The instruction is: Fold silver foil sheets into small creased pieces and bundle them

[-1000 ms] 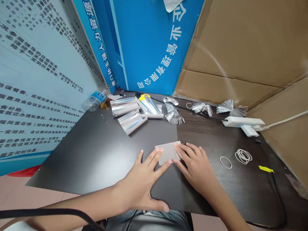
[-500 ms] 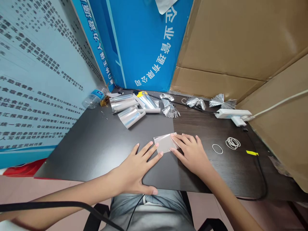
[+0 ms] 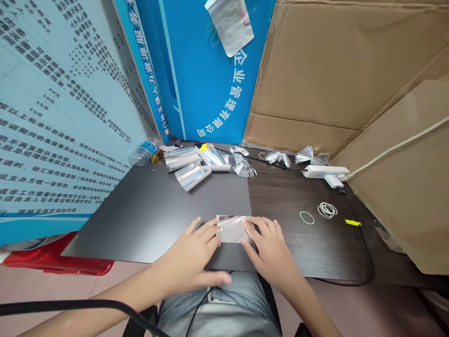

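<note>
The left hand [image 3: 191, 255], fingers extended and ungripped, contacts the left edge of the reflective sheet [image 3: 229, 230] on the tabletop [image 3: 140, 210]; the right hand [image 3: 271, 252] bears on the sheet's right end with bent fingers, any pinch being indeterminable. This appears to be a positioning or folding step, calling for even fingertip pressure. Beyond the sheet, a bottle [image 3: 143, 153], curled foil pieces [image 3: 192, 174] and fringed foil bundles [image 3: 244, 167] precede white rings [image 3: 307, 217] to its right, all apart from both hands.

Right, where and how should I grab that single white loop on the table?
I'd come down with the right hand and pinch the near rim of the single white loop. It lies flat on the table, apart from the bunched loops, so its thin rim is the part to take.
</note>
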`<action>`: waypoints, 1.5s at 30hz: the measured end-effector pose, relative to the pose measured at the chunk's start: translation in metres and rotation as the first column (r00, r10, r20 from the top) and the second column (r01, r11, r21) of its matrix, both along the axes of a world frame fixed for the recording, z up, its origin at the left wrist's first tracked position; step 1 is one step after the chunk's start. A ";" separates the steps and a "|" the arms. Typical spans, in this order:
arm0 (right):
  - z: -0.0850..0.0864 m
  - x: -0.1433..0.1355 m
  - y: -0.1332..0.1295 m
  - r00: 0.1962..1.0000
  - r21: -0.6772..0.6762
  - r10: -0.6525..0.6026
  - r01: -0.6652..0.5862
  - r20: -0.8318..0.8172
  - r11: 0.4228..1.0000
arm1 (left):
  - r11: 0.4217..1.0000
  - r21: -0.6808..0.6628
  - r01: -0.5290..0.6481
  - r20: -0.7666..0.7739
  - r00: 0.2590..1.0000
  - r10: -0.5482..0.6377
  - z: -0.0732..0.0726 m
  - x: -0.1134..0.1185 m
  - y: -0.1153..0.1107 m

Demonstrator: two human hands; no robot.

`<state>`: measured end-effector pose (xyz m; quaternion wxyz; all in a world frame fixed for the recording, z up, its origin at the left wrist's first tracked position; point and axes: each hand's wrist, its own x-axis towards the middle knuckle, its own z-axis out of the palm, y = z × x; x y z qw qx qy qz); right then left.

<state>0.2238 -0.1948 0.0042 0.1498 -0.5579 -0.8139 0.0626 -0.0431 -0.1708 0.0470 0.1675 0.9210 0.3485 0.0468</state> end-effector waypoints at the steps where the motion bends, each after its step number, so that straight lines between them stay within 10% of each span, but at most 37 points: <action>1: -0.001 -0.004 -0.007 1.000 0.008 -0.008 0.008 -0.014 1.000 | 1.000 -0.005 -0.025 0.038 0.999 0.025 0.000 0.003 0.005; 8: -0.013 -0.018 -0.044 0.999 0.156 -0.031 0.033 -0.017 0.987 | 0.989 0.044 -0.145 0.082 0.987 0.141 -0.010 0.031 0.035; 17: -0.022 -0.002 -0.051 0.963 0.413 0.255 -0.198 -0.086 0.889 | 0.978 -0.099 -0.181 0.167 0.966 0.195 -0.014 0.031 0.026; 22: 0.024 0.020 -0.020 0.909 0.461 0.412 -0.393 0.063 0.795 | 0.902 -0.426 0.072 0.404 0.907 0.119 0.018 0.029 0.053; 26: 0.077 0.038 0.042 0.871 0.462 0.489 -0.452 0.045 0.763 | 0.712 -0.627 0.317 0.497 0.866 0.052 0.050 0.042 0.107; 31: 0.108 0.041 0.104 0.863 0.508 0.481 -0.348 -0.154 0.788 | 0.575 -0.747 0.335 0.586 0.740 0.330 0.060 0.051 0.147; 36: 0.093 0.035 0.129 0.817 0.448 0.459 -0.283 -0.351 0.848 | 0.530 -0.795 0.295 0.581 0.623 0.524 0.045 0.040 0.143; 41: 0.062 0.026 0.145 0.746 0.285 0.388 -0.271 -0.542 0.919 | 0.335 -0.853 0.400 0.519 0.586 0.622 0.022 0.032 0.144; 45: 0.028 0.014 0.149 0.557 0.023 0.149 -0.227 -0.817 0.974 | 0.266 -0.852 0.451 0.473 0.447 0.759 0.005 0.032 0.145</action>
